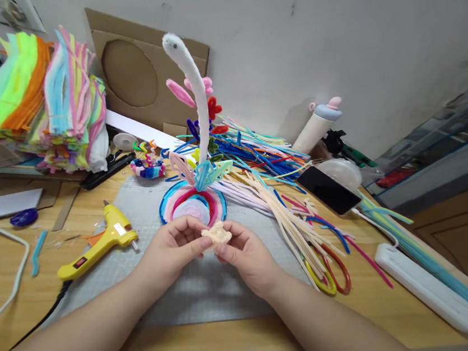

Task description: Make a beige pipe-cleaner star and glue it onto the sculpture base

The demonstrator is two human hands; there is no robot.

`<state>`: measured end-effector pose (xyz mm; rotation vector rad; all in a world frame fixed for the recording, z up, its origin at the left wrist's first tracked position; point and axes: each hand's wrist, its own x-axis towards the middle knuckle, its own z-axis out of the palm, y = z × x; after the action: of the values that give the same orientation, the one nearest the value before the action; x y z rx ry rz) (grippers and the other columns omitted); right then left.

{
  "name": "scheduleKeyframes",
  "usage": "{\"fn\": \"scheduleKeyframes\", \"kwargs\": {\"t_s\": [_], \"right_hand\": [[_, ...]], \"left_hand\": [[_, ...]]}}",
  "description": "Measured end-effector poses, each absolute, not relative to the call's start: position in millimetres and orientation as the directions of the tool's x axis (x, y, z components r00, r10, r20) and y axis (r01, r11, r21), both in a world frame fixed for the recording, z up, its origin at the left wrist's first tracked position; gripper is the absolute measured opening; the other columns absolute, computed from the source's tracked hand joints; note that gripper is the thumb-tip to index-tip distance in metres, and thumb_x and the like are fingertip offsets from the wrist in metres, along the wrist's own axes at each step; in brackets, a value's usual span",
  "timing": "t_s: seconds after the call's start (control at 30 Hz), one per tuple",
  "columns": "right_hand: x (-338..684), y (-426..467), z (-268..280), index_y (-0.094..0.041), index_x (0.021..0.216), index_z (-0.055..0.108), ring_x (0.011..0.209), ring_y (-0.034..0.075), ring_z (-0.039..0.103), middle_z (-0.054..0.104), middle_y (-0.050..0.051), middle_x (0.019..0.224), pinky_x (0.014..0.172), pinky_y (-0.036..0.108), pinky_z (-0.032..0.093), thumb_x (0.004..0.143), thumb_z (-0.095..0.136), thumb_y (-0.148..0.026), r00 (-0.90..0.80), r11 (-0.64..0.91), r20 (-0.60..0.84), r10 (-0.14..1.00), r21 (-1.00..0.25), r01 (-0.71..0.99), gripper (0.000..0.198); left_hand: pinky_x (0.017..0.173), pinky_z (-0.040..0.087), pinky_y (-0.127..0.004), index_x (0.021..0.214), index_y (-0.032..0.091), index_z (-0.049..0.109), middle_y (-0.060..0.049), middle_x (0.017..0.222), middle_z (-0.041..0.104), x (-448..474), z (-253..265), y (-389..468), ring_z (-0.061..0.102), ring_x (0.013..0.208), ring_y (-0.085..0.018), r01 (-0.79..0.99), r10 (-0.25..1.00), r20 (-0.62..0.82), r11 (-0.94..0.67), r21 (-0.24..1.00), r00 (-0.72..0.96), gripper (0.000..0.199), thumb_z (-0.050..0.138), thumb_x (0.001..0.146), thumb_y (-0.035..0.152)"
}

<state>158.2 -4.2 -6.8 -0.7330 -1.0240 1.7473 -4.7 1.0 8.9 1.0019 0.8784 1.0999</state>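
The small fuzzy piece is the middle of the clock. The biggest thing is the light brown wooden table point(181, 341), with a flat grey mat point(219, 303) lying on it. At 11 o'clock, a brown cardboard sheet point(131, 73) leans on the wall. A tall, bendy, white fuzzy stalk point(202, 113) stands near 12. Long peach fuzzy sticks point(283, 212) lie at 2, and a yellow plastic glue gun point(113, 232) at 9. The left hand point(177, 245) and right hand point(248, 253) both pinch the small, cream, fuzzy piece point(218, 233) above the mat.
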Motion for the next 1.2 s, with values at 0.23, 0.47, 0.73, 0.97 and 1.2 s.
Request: {"fn": "scheduleKeyframes", "kwargs": {"t_s": [0.23,0.47,0.73,0.97,1.2], "right_hand": [[159.5,-6.6,-8.4,-0.015,0.082,0.066,0.056,0.006,0.049,0.059,-0.001,0.069,0.052,0.018,0.035,0.072,0.075,-0.038,-0.466,-0.296,-0.061,0.883,-0.842,-0.451,0.027],[160.0,-8.1,-9.7,-0.014,0.084,0.068,0.056,0.005,0.049,0.058,-0.002,0.069,0.054,0.018,0.036,0.071,0.077,-0.035,-0.48,-0.296,-0.043,0.876,-0.834,-0.466,0.026],[159.2,-4.2,-12.6,-0.014,0.083,0.067,0.056,0.005,0.049,0.058,-0.003,0.067,0.054,0.018,0.037,0.073,0.076,-0.031,-0.436,-0.266,-0.046,0.899,-0.849,-0.457,0.021],[161.8,6.2,-9.7,-0.014,0.083,0.066,0.054,0.007,0.055,0.063,0.001,0.07,0.049,0.017,0.039,0.074,0.072,-0.044,-0.47,-0.362,-0.125,0.874,-0.812,-0.458,0.032],[163.8,13.5,-15.8,-0.012,0.087,0.067,0.055,0.006,0.058,0.067,0.002,0.073,0.05,0.016,0.042,0.072,0.076,-0.028,-0.461,-0.439,-0.206,0.863,-0.758,-0.482,0.024]], "left_hand": [[0.059,0.05,-0.02,0.076,0.018,0.072,0.0,0.072,0.071,-2.3,11.1,-0.7,0.062,0.062,-0.01,-0.34,0.961,-0.038,0.134,0.931,0.274,0.013,0.079,0.065,0.019],[0.06,0.053,-0.022,0.07,0.018,0.07,0.001,0.071,0.061,-0.1,10.5,-4.2,0.061,0.066,-0.011,-0.39,0.935,0.111,0.032,0.92,0.338,0.008,0.075,0.068,0.013],[0.064,0.052,-0.02,0.074,0.018,0.068,0.001,0.076,0.064,-1.9,10.3,-1.0,0.062,0.071,-0.011,-0.371,0.954,0.056,0.06,0.927,0.294,0.012,0.077,0.067,0.017],[0.055,0.047,-0.015,0.077,0.014,0.068,-0.002,0.069,0.069,-11.0,1.5,13.6,0.058,0.059,-0.007,-0.34,0.947,-0.139,0.238,0.91,0.289,0.019,0.08,0.065,0.023],[0.054,0.048,-0.015,0.091,0.014,0.068,-0.004,0.078,0.067,-16.7,2.1,20.3,0.059,0.062,-0.008,-0.34,0.841,-0.307,0.476,0.811,0.446,0.025,0.077,0.069,0.024]]}}
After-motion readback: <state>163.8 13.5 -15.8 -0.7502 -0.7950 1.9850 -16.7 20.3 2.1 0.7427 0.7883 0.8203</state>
